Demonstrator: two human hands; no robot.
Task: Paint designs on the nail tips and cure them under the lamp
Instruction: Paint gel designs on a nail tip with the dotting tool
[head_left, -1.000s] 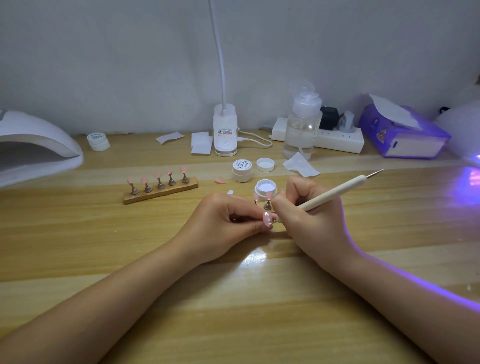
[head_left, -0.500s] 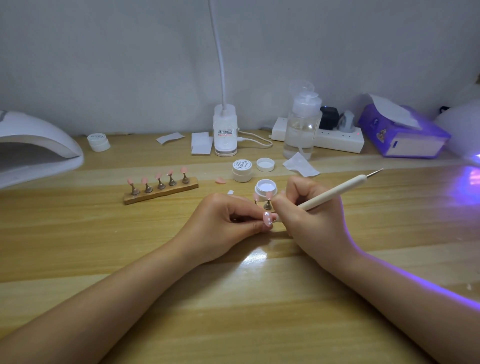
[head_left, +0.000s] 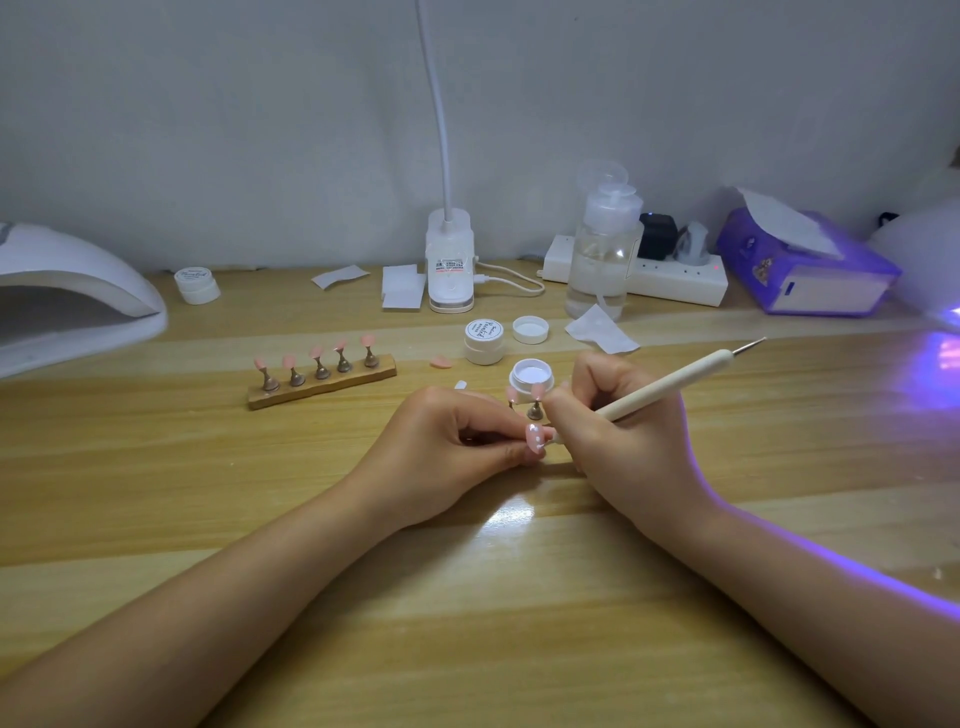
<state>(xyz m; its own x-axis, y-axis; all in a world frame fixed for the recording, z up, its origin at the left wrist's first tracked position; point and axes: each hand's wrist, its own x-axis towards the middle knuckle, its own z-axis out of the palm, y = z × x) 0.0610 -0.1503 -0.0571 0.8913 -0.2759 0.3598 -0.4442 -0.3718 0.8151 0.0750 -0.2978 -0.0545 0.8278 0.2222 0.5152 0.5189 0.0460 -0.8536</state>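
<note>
Nearest, on the wooden table (head_left: 467, 597): left hand (head_left: 447, 452) curled, pinching a pink nail tip (head_left: 536, 437) with white dots; right hand (head_left: 623, 441) wrapped round a cream dotting pen (head_left: 670, 384), working end against that tip. Just behind the tip, an open white gel pot (head_left: 530, 375) and two more tips on stands (head_left: 535, 402). Farther back from the pot: a wooden tip holder (head_left: 322, 387) at left, a closed jar (head_left: 484, 340), and at far left the white curing lamp (head_left: 67, 291).
</note>
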